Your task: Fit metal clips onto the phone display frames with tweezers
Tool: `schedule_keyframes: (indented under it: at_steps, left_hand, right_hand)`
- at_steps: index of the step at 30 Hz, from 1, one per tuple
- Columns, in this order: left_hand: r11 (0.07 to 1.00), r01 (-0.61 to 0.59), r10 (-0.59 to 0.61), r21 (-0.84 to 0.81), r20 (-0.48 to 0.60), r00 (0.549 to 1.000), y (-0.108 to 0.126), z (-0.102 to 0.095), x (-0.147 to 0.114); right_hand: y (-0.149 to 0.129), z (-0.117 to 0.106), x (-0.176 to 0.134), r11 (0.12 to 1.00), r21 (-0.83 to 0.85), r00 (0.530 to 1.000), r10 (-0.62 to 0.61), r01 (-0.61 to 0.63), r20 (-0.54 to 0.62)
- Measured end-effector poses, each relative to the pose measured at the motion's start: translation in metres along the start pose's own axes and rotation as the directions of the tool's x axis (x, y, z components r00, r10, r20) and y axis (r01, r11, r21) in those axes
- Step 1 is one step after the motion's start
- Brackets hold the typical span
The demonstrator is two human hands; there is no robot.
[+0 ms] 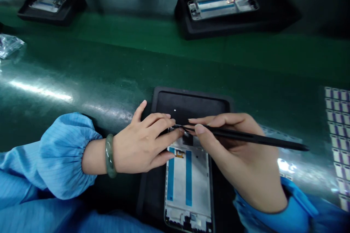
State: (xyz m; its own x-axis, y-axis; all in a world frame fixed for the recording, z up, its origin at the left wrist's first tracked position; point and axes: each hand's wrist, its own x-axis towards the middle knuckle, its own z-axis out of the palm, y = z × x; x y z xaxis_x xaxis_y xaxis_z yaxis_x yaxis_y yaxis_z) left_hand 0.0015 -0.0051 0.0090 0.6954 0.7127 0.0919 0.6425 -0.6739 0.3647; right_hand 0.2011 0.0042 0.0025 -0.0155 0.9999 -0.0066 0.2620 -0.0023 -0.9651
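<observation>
A phone frame (201,174) with two blue strips lies lengthwise in a black tray (193,96) in front of me. My left hand (144,142) rests palm down over the frame's upper left edge. Its fingers are spread, with the little finger raised and the fingertips at the frame's top end. In my right hand (240,153) are black tweezers (254,137), held like a pen. Their tips meet the top end of the frame beside my left fingertips. Any small part between the tips is too hidden to make out. A small orange flex piece (179,154) shows near the left thumb.
Two more black trays stand at the back, one left (78,2) and one right (273,11), each holding a phone frame. A sheet of small labels or parts (340,127) lies at the right edge. A clear plastic bag (10,45) is at far left on the green surface (109,69).
</observation>
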Motion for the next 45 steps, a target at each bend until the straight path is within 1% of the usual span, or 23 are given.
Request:
schedule_keyframes:
  at_steps: [6,13,18,22,26,29,32,34,38,45]
  left_hand:
    - [1.000,0.003,-0.003,-0.020,0.001,1.000,-0.0018,0.0003,0.0006]
    - [0.999,0.004,-0.004,-0.032,0.007,1.000,-0.0021,0.0014,0.0000]
    - [0.999,0.006,-0.006,-0.032,0.000,1.000,-0.0023,0.0016,-0.0001]
    - [0.999,-0.004,0.004,-0.031,-0.001,1.000,-0.0030,0.0017,0.0000]
    - [0.999,-0.017,0.016,-0.033,-0.018,1.000,-0.0049,0.0030,-0.0002]
    - [0.998,-0.034,0.033,-0.051,-0.029,0.999,-0.0063,0.0042,-0.0005]
    - [0.998,-0.030,0.029,-0.057,-0.015,0.999,-0.0067,0.0049,-0.0007]
    - [0.998,-0.023,0.022,-0.057,-0.014,1.000,-0.0064,0.0052,-0.0006]
    - [0.998,-0.020,0.018,-0.056,-0.025,1.000,-0.0060,0.0062,-0.0002]
    - [0.998,-0.033,0.030,-0.054,-0.061,0.998,-0.0070,0.0081,-0.0001]
  right_hand:
    - [0.0019,0.0000,0.0000,0.999,-0.031,1.000,-0.021,0.021,0.013]
    - [0.0022,-0.0022,-0.0015,1.000,0.014,1.000,-0.003,0.003,-0.005]
    - [0.0032,-0.0017,-0.0028,0.996,-0.077,0.999,-0.039,0.040,0.014]
    - [0.0045,-0.0011,-0.0037,0.995,-0.091,0.999,-0.051,0.052,0.014]
    - [0.0032,-0.0008,-0.0039,0.982,-0.166,0.996,-0.085,0.086,0.018]
    - [0.0003,-0.0019,-0.0031,0.991,-0.117,0.997,-0.070,0.071,0.013]
    - [-0.0016,-0.0037,-0.0016,0.995,-0.076,0.998,-0.066,0.065,-0.012]
    - [-0.0013,-0.0046,-0.0009,0.991,-0.110,0.997,-0.072,0.072,0.004]
    - [-0.0002,-0.0056,-0.0002,0.972,-0.206,0.993,-0.098,0.111,0.072]
    - [-0.0046,-0.0072,0.0034,0.935,-0.314,0.985,-0.139,0.166,0.107]
